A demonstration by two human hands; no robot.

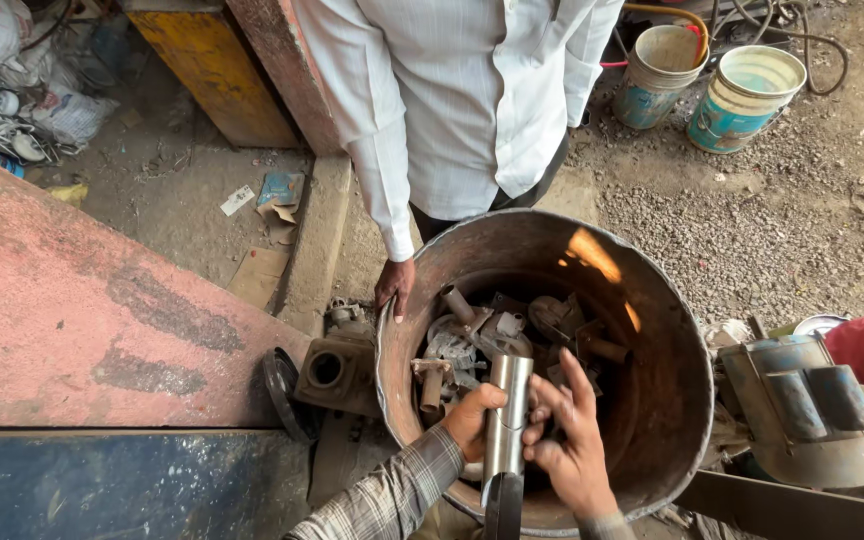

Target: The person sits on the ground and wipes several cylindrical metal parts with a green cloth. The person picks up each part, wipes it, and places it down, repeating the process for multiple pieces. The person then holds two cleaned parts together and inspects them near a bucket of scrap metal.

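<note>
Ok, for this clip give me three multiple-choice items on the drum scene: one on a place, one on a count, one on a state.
1. Where is the shiny metal cylinder?
A. over the rusty drum
B. on the gravel
C. in a bucket

2. How many plastic buckets stand top right?
A. one
B. two
C. four

3. How does the left hand meet the cylinder?
A. apart from it
B. gripping it
C. flat beneath it

Answers:
1. A, it is held above the drum's scrap parts.
2. B, two stand side by side.
3. B, its fingers wrap the cylinder while the right hand touches alongside.

two paint buckets (712,85); co-worker's white shirt (462,90); grey motor (802,410)
</note>
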